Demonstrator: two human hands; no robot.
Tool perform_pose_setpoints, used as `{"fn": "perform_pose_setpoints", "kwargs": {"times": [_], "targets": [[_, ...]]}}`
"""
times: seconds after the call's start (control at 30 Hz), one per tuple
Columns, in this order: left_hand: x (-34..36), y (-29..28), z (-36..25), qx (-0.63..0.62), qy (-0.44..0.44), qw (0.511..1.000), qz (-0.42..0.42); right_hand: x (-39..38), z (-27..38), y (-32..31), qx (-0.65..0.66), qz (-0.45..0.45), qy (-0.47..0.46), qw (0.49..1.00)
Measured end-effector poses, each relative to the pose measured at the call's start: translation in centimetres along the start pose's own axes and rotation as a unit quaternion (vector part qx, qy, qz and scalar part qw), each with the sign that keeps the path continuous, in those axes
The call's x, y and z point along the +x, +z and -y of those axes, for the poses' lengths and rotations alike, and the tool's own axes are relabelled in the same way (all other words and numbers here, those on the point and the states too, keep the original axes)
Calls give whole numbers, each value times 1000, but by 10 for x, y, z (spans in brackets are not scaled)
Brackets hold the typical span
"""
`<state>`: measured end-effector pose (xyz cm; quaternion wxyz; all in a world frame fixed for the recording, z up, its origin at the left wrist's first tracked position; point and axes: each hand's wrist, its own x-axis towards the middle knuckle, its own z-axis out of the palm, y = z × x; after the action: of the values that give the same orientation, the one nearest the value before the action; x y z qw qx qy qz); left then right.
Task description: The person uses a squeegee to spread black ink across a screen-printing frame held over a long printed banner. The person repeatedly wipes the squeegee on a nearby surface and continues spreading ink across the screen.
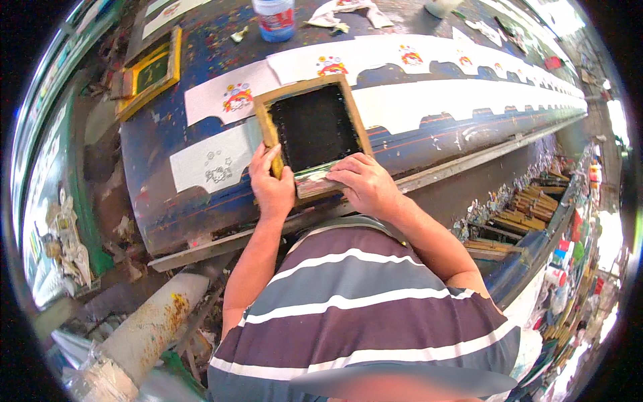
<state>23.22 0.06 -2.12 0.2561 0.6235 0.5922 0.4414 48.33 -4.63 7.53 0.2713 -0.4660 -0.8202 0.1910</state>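
A wooden screen-printing frame (360,122) with a black centre rests on the dark paint-speckled table (161,201), over a row of white pieces. My left hand (271,184) grips the frame's left side near its lower corner. My right hand (368,182) has its fingers closed on a paint-streaked bar (311,179) along the frame's lower edge. Just left lies a white piece (191,173) with a black line drawing. Above it are a pale pink piece (204,107) and several white pieces (378,59) with colourful prints.
A second screen frame (151,90) sits at the table's left. A blue-and-red tub (273,20) and scraps (341,13) are at the back. A metal rail (435,175) edges the table's front. A rack of wooden bars (529,208) is at right, a rusty cylinder (151,321) at lower left.
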Motion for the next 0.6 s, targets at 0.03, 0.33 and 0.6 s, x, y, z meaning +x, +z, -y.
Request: {"fn": "perform_pose_setpoints", "kwargs": {"times": [0.03,0.33,0.6], "targets": [[1,1,-1,-9,-17,1000,-4,-3,-4,1,19,-40,-8,999],[-11,41,-50,-39,54,996,-56,-54,-64,-29,114,-155,145,971],[-22,153,-109,-48,45,996,-64,-104,-152,-102,115,-185,143,965]]}}
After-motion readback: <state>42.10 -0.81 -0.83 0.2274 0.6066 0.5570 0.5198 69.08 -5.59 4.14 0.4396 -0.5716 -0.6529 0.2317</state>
